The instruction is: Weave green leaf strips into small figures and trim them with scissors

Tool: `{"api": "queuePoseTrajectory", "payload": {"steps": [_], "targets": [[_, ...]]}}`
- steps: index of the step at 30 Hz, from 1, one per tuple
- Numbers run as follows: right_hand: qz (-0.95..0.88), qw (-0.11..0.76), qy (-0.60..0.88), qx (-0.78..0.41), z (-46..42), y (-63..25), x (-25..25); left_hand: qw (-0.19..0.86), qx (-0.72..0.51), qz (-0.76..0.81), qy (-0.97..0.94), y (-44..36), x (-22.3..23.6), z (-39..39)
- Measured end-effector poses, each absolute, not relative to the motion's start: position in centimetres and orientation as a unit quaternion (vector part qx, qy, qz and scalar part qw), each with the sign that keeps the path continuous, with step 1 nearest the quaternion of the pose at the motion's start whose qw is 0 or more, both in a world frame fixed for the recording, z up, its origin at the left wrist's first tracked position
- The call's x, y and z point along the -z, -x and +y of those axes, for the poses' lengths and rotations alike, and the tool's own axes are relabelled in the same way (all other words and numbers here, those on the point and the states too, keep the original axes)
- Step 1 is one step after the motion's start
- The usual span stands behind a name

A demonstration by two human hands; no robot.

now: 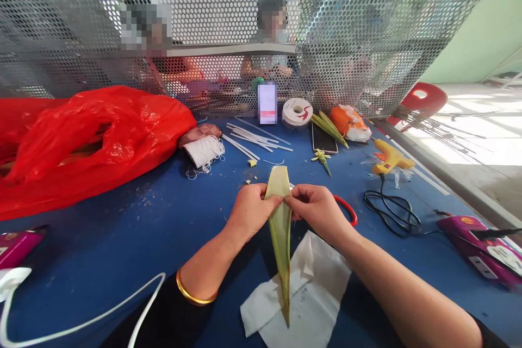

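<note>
My left hand (250,209) and right hand (316,206) each pinch an edge of the green leaf (280,234) — light, even pressure should avoid a split.

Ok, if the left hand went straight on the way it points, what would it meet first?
The left hand would likely meet the long pale-green leaf it pinches, then the right hand at the leaf's other edge; depth is unclear here.
</note>
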State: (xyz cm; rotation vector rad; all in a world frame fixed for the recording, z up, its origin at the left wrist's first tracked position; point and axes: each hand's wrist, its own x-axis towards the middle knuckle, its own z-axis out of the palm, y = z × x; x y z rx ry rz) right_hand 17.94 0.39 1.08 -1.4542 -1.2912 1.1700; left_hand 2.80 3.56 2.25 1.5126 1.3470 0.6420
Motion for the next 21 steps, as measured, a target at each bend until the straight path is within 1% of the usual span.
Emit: {"api": "queuePoseTrajectory", "payload": {"steps": [4,11,21], "targets": [[-0.535,0.41,0.594,-0.439,0.39,-17.81,-1.0,0.493,-0.26,0.544,-0.627,-2.95,-2.08,3.42],[-0.596,0.381,0.626,-0.328,0.15,-17.93,-0.54,0.386,-0.233,0.573,-0.684,-3.25,-1.84,3.07],[-0.629,0.355,0.645,-0.25,0.08,-17.36,-0.62,0.351,-0.237,0.579,-0.697,-3.31,-1.52,2.92]]}}
